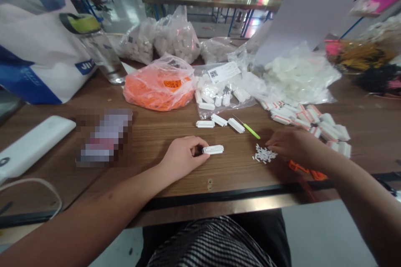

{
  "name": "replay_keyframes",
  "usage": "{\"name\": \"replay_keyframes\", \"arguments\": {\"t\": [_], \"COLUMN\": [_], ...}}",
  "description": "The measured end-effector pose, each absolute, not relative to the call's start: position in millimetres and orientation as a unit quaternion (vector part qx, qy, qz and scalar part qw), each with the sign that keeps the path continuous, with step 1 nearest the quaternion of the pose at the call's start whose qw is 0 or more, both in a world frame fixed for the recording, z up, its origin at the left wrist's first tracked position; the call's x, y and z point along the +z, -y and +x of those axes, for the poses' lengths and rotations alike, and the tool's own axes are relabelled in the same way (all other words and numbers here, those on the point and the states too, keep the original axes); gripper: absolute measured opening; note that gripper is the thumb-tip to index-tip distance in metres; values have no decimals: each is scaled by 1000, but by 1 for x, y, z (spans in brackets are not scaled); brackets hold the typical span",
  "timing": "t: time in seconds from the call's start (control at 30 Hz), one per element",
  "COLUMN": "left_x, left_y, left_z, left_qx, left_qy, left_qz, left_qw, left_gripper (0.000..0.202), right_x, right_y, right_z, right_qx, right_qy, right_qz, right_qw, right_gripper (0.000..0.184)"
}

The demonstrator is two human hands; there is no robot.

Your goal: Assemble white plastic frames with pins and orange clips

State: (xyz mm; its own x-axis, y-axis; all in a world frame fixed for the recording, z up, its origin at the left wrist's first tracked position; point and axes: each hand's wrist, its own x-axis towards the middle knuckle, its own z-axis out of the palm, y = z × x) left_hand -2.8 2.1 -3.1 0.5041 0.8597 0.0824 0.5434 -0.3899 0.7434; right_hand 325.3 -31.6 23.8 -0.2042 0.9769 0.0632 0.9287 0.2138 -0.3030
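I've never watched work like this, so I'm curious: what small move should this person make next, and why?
Probably the right hand should pick one piece from the small white pile. Its fingertips sit right beside that pile, while the left hand already holds a white plastic block ready.

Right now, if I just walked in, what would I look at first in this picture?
The bright orange plastic bag stands out first, near the middle of the brown wooden table. Nearer the front, the left hand holds a small white plastic block. To its right, the right hand reaches over a heap of tiny white pieces.
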Motion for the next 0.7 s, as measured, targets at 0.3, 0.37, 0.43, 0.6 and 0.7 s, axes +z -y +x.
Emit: {"name": "replay_keyframes", "arguments": {"t": [0.3, 0.37, 0.43, 0.6, 0.7], "left_x": [0, -1, -3, -4, -3], "left_y": [-2, -1, -2, -1, -1], "left_z": [-3, -3, -3, -3, -3], "left_qx": [225, 228, 230, 236, 234], "left_qy": [-439, -435, -432, -432, -436], "left_qz": [803, 805, 807, 808, 804], "left_qw": [334, 334, 329, 325, 330], "left_gripper": [12, 13, 13, 12, 13], "right_x": [21, 20, 19, 15, 11], "right_y": [24, 24, 25, 29, 30], "right_z": [325, 323, 320, 322, 329], "right_qx": [163, 163, 154, 122, 133], "right_qy": [685, 670, 663, 654, 653], "right_qz": [-710, -724, -733, -746, -745], "right_qw": [8, 8, 6, -10, -2], "right_gripper": [22, 21, 19, 22, 23]}}
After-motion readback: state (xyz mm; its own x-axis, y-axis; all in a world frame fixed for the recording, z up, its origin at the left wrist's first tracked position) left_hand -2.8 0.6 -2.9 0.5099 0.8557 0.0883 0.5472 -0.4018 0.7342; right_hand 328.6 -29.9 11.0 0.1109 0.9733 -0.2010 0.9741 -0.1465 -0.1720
